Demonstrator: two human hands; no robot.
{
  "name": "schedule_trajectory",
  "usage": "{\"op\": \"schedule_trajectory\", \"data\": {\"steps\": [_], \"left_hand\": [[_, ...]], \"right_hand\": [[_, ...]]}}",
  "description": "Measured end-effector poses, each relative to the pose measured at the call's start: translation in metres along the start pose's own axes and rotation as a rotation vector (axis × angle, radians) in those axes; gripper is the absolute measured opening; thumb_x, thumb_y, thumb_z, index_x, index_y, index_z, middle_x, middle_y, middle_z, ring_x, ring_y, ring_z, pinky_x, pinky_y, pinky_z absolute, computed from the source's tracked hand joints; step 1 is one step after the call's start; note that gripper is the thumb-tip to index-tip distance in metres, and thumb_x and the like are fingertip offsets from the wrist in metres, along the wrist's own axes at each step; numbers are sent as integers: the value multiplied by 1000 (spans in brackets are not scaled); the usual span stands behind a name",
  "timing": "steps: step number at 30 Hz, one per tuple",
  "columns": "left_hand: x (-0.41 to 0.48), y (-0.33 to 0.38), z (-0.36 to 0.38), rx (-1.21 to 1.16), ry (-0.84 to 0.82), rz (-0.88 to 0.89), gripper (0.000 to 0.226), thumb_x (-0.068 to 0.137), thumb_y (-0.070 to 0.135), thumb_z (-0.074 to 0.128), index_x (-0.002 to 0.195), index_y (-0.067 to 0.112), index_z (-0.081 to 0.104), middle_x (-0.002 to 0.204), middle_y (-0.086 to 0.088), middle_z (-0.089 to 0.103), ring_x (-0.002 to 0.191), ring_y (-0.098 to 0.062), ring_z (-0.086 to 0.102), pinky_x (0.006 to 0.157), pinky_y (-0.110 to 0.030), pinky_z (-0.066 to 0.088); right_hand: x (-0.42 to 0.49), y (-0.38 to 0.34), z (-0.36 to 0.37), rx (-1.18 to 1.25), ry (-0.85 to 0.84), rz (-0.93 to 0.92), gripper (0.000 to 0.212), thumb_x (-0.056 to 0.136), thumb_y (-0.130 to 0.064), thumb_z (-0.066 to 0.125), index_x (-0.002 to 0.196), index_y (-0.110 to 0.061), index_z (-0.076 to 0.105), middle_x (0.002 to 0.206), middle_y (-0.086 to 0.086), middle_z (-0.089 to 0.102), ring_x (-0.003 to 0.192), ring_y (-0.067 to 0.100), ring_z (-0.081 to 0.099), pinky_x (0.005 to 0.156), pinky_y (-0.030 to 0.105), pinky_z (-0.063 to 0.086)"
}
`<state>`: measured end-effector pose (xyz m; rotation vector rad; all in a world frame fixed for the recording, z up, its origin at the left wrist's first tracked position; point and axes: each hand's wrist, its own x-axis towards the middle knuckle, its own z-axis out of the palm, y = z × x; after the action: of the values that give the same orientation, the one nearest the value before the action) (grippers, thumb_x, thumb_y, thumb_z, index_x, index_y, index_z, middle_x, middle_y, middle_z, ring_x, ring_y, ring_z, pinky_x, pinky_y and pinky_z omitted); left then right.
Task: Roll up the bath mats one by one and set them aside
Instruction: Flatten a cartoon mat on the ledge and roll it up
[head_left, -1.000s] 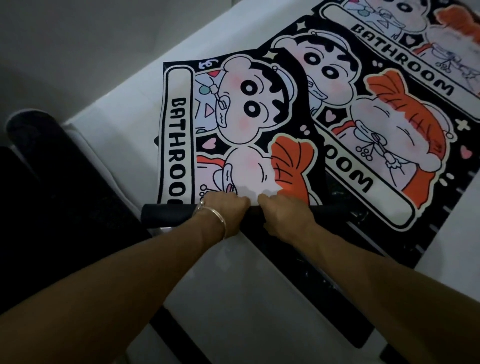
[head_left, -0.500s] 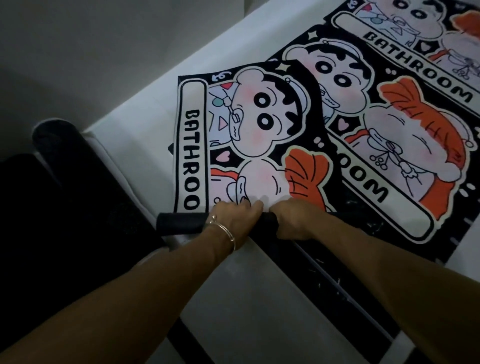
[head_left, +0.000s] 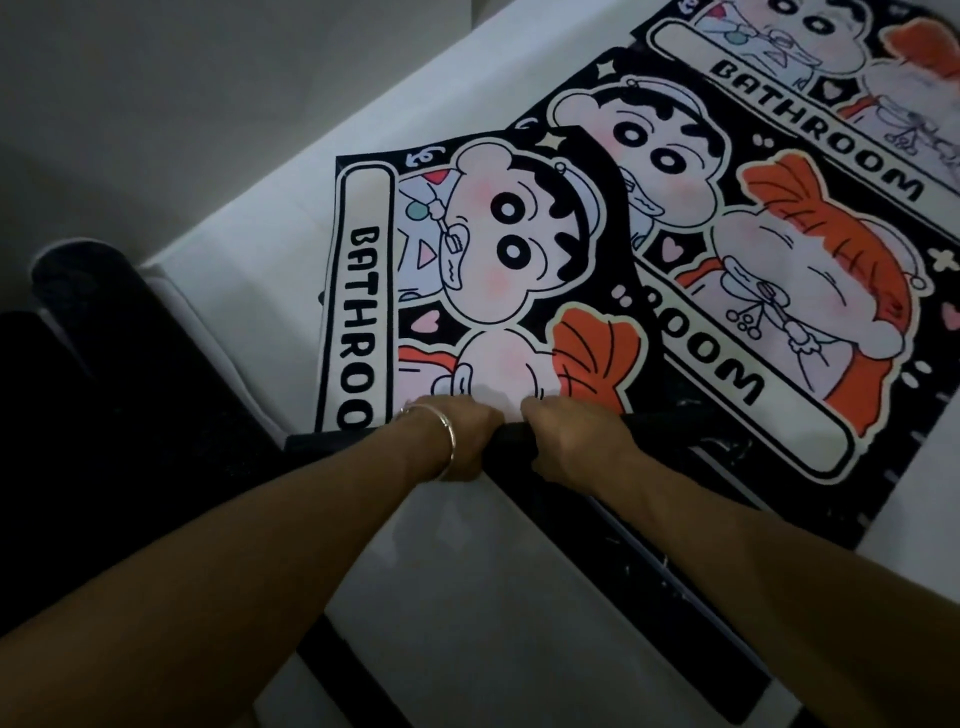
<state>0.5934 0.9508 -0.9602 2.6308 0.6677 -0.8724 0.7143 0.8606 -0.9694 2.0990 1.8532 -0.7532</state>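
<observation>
Black backing is what you see along the near edge of the top mat, where it is wound into a tight roll lying across the white counter. The rest of the mat lies flat beyond it, print side up.

Over the last second the roll has crept only slightly forward. It now cuts into the second O of "BATHROOM" and reaches the foot of the orange fin. Your hands drew close together at the middle and now sit with a small gap between them.

Your left hand, with the bracelet at its wrist, and your right hand are both clamped on the roll, fingers curled over its top. Both ends of the roll stick out past them unsupported.

My judgement is that you are early in this mat, with most of its length still to wind. With both hands at the centre the ends may loosen or the roll may skew, so spreading your grip could help.

A second mat with the same print lies partly under the top one to its right. A third mat lies beyond that, so at least two more remain. At the far left a dark rounded shape sits off the counter's edge, and it is too dim to identify.
</observation>
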Motion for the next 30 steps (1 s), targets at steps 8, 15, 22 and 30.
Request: {"op": "schedule_trajectory", "data": {"steps": [8,15,22,30], "left_hand": [[-4,5,11,-39,46,-34,27,89,26,56,114,19,49,104,-4,62,93,-23,61,71,-31,43],[-11,8,13,88,213,10,40,89,27,56,124,19,38,109,-4,57,96,-24,59,67,-32,40],[-1,2,2,-125,-13,17,28,85,24,60,112,19,54,104,-6,63,92,-23,61,75,-31,49],[-5,13,17,-10,47,-38,32,88,21,56,118,15,46,110,-8,60,96,-27,61,69,-33,43]], "right_hand": [[5,6,-5,10,-52,-31,28,81,-23,63,103,-12,51,104,10,59,93,28,57,66,29,39],[6,14,-10,65,-159,-46,18,83,-22,60,95,-17,48,104,8,61,84,23,54,65,28,38],[-3,6,2,-13,19,-49,32,84,-22,61,112,-12,49,109,8,59,97,28,58,66,31,38],[-2,7,2,-59,15,-90,32,83,-21,61,111,-10,50,107,9,59,98,29,56,62,29,31]]}}
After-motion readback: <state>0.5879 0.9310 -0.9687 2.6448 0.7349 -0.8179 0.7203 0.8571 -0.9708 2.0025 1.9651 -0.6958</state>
